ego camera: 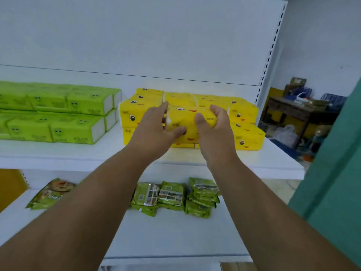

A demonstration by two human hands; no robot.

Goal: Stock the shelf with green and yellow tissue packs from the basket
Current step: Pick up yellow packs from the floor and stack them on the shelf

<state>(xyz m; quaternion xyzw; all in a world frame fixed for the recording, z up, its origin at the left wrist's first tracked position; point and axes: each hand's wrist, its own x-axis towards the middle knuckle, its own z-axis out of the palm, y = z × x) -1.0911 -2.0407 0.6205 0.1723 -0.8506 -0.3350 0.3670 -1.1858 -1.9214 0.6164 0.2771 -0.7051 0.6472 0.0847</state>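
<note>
A yellow tissue pack with a cartoon face is held between both my hands at the front of the yellow stack on the white upper shelf. My left hand grips its left end, thumb under the front. My right hand curls round its right end. The stack is two layers high, with several yellow packs behind and beside the held one. Green tissue packs lie in two layers at the shelf's left. The basket is out of view.
The lower shelf carries several green snack bags and one more bag at the left. A slotted white upright bounds the shelf on the right. Beyond it stands a cluttered dark table. A green panel fills the right edge.
</note>
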